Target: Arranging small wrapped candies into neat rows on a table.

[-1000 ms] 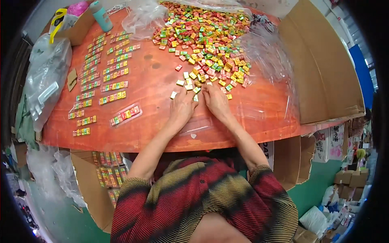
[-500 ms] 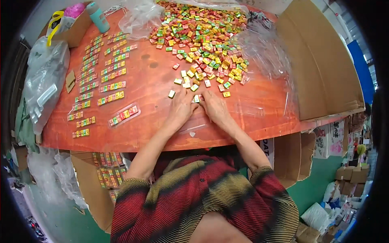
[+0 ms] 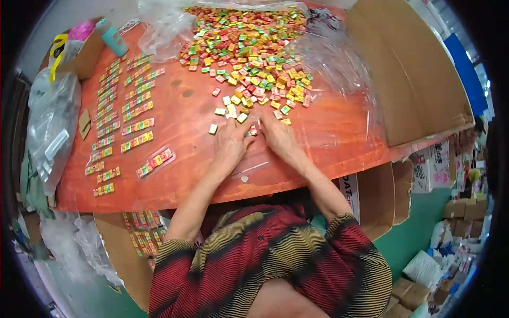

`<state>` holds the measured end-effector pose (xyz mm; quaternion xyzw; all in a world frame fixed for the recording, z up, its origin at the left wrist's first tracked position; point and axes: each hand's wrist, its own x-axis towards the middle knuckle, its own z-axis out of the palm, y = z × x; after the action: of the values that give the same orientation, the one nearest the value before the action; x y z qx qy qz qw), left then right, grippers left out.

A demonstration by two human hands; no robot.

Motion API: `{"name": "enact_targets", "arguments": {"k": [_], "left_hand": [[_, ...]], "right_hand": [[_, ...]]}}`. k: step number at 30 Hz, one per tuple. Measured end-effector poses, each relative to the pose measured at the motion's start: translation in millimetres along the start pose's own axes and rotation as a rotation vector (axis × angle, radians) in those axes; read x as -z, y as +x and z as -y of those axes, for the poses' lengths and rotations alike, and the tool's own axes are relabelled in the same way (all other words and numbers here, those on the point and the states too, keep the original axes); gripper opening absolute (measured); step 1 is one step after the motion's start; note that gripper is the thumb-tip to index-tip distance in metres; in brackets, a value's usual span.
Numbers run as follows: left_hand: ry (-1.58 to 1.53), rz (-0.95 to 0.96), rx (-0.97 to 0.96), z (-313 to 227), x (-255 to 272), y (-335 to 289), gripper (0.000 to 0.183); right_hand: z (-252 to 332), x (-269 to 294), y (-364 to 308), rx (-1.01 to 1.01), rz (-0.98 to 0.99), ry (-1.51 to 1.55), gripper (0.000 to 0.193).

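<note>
Near the middle of the red table, my left hand [image 3: 230, 143] and my right hand [image 3: 278, 139] face each other over a few small boxes [image 3: 253, 130]. The fingers of both are bent in around these boxes, and fingertips partly cover them. A white-and-yellow loose box [image 3: 213, 129] lies just left of my left hand. Several more yellow boxes [image 3: 231, 108] sit just beyond my fingers, at the near end of a big heap of small red, yellow and green boxes [image 3: 249, 53]. Left of my forearm, a filled clear tray [image 3: 155, 162] holds one row of boxes.
Rows of boxes [image 3: 137, 141] line the table's left side. Beyond them are a blue bottle [image 3: 112, 38] and clear plastic bags [image 3: 50, 122]. A tall cardboard box [image 3: 411, 74] stands at right. Below the front edge, an open carton [image 3: 127, 254] holds filled rows.
The view has shifted, so the table appears slightly left and tilted. My left hand's fingers have spread a little from my right hand's, and the boxes between them are more covered.
</note>
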<state>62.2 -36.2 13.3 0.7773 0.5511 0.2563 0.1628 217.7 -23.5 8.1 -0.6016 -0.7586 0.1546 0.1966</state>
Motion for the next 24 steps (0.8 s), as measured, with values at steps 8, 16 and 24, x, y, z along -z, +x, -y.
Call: {"name": "enact_targets", "arguments": {"k": [8, 16, 24], "left_hand": [[0.029, -0.064, -0.071, 4.5, -5.3, 2.9, 0.032], [0.012, -0.018, -0.061, 9.6, -3.6, 5.3, 0.031], [0.027, -0.006, -0.075, 7.1, -1.6, 6.0, 0.031]], "right_hand": [[-22.5, 21.5, -14.5, -0.092, -0.236, -0.267, 0.018], [-8.5, 9.8, -19.8, 0.123, -0.131, -0.103, 0.017], [-0.5, -6.2, -18.5, 0.15, -0.016, 0.051, 0.029]]}}
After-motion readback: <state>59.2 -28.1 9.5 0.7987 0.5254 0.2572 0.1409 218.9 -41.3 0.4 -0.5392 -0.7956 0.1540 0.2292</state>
